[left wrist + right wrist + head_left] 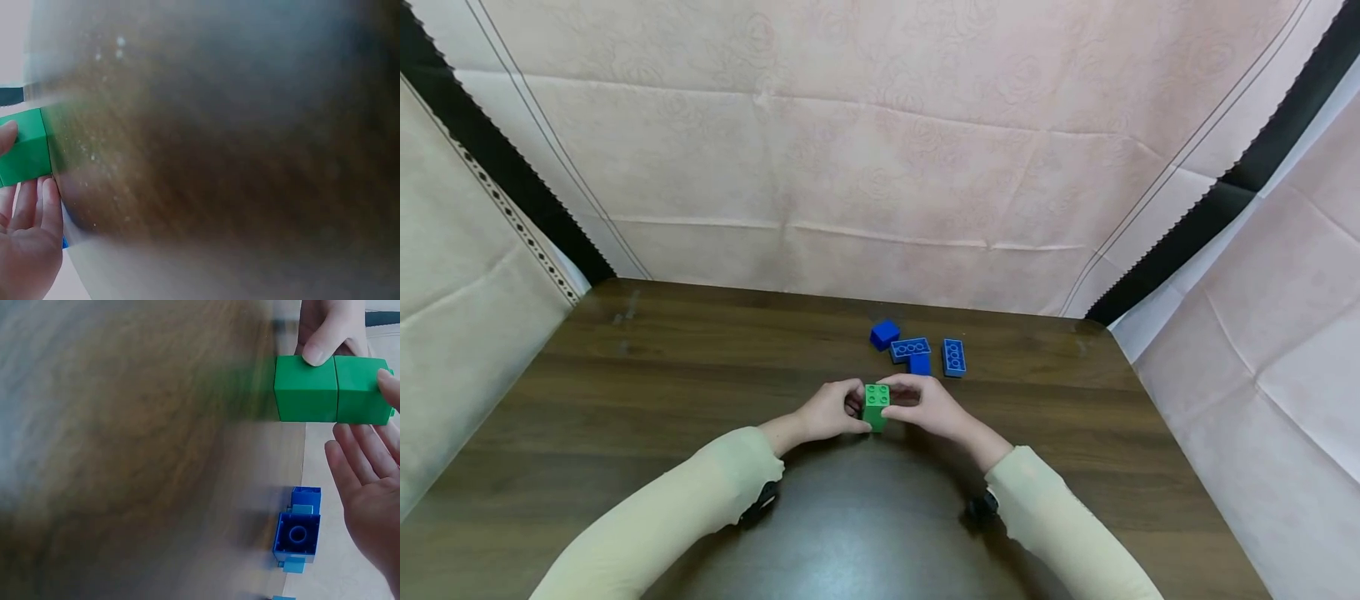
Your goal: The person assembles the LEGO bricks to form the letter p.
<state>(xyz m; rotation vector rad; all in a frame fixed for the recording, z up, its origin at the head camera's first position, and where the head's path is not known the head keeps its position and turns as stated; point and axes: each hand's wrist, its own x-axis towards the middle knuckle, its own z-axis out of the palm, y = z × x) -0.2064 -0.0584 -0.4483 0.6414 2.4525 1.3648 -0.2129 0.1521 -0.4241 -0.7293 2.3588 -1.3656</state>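
Two green toy building bricks (875, 408), stacked upright studs up, stand between my hands low over the table. My left hand (831, 408) pinches the lower brick (305, 390), its thumb lying on the near face. On the other side my right hand (934, 408) holds the upper brick (362, 390), thumb in front and fingers (359, 456) along the far face. A thin seam shows between the bricks in the right wrist view. Only part of the stack (26, 153) enters the left wrist view, at its left edge.
Several blue bricks lie just beyond my hands: a flat one (954, 358) at the right, another (911, 348) touching a blue block (919, 365), and a cube-like one (885, 334) behind. The brown wooden table (700, 358) ends at a pale cloth backdrop (865, 167).
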